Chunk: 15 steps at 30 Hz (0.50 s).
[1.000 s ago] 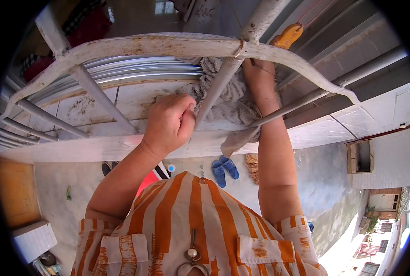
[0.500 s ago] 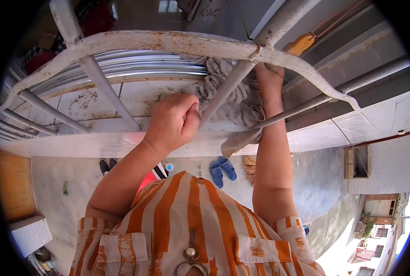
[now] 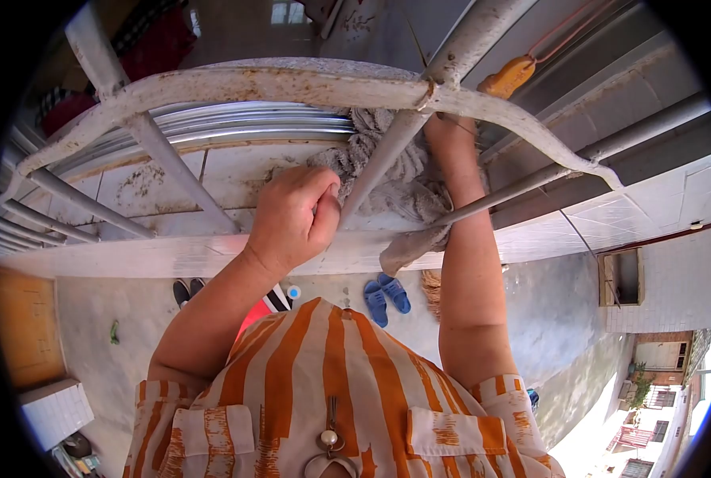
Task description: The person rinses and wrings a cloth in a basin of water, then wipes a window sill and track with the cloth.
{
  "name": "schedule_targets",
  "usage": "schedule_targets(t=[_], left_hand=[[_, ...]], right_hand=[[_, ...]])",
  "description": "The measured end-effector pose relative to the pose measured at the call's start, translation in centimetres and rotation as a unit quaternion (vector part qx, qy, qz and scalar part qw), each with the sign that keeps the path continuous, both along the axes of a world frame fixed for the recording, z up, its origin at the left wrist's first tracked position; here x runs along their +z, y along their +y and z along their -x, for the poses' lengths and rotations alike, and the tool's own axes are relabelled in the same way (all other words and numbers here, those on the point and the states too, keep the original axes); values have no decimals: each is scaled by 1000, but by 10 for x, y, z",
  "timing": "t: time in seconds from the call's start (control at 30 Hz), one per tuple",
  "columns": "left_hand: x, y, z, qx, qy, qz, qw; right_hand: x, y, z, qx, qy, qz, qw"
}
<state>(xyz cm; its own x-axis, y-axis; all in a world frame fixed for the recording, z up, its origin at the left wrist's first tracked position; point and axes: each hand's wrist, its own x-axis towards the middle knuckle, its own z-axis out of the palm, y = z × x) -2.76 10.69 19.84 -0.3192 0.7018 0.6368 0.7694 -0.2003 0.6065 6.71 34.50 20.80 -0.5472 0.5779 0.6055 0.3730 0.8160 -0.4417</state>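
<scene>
A grey rag (image 3: 399,179) lies bunched on the white tiled sill (image 3: 176,179), behind a slanted bar of the metal window grille (image 3: 252,84). One end of the rag hangs over the sill's front edge. My left hand (image 3: 296,211) is closed in a fist at the rag's left side, close to the bar; whatever is inside the fingers is hidden. My right hand (image 3: 453,143) reaches through the grille to the rag's right side. Its fingers are hidden behind the curved rail, so their grip does not show.
Metal window tracks (image 3: 268,119) run along the sill's back. Dark specks of dirt (image 3: 144,182) mark its tiles. An orange-yellow object (image 3: 508,77) hangs on a cord at right. Blue sandals (image 3: 386,298) stand on the concrete floor below, with dark shoes (image 3: 186,290) further left.
My right hand and the rag appear slightly further left, as does the grille, so the view has shifted a little. My left hand stays closed in nearly the same spot.
</scene>
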Motion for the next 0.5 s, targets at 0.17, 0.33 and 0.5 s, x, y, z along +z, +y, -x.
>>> schedule_targets(t=[0.17,0.33,0.5], left_hand=[[0,0,0,2,3,-6,1000],[-1,1,0,-3,4,-9,1000],[-1,1,0,2,-7,0,1000]], right_hand=[[-6,13,-7,4,75,61,995],[2,-1,3,-5,16,8,1000],[-6,4,14,65,23,5,998]])
